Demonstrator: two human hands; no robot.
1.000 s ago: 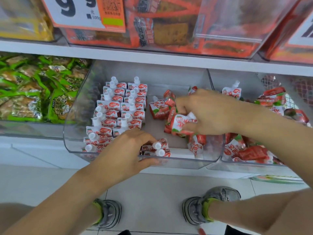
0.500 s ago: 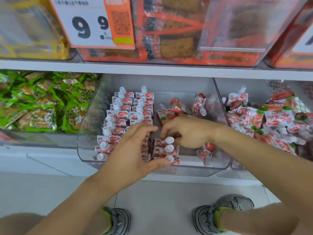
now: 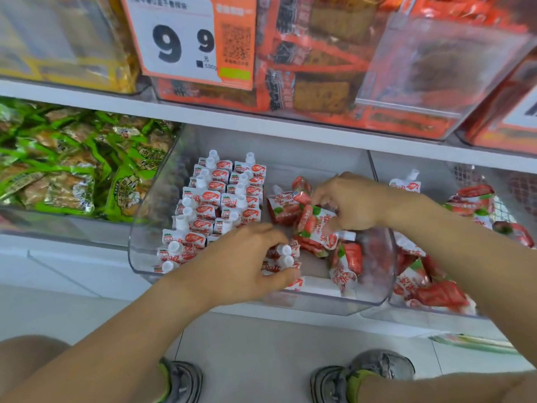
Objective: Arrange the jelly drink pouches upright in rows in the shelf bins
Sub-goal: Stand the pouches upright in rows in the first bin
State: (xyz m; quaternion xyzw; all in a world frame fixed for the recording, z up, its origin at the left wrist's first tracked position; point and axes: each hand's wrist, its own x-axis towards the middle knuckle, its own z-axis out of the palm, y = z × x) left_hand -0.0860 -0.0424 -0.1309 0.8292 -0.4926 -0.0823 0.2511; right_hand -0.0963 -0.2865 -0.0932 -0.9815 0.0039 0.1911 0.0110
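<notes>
The person's two bare forearms reach forward and slightly inward; the left hand (image 3: 241, 263) lies lower and nearer to the body, palm down, its fingers (image 3: 270, 238) curled and the thumb stretched to the right, gripping small upright pouches (image 3: 283, 255); the right hand (image 3: 353, 203) is higher and further forward, wrist bent to the left, fingers bent downward and pinching a loose pouch (image 3: 316, 228); both knees and shoes show below.

Price tag (image 3: 186, 39) on upper shelf bin: large black "9 9", small "元" and "500g" beneath, QR code on its orange part. Top line too blurred. Red Chinese lettering on jelly pouches (image 3: 220, 199), illegible.
</notes>
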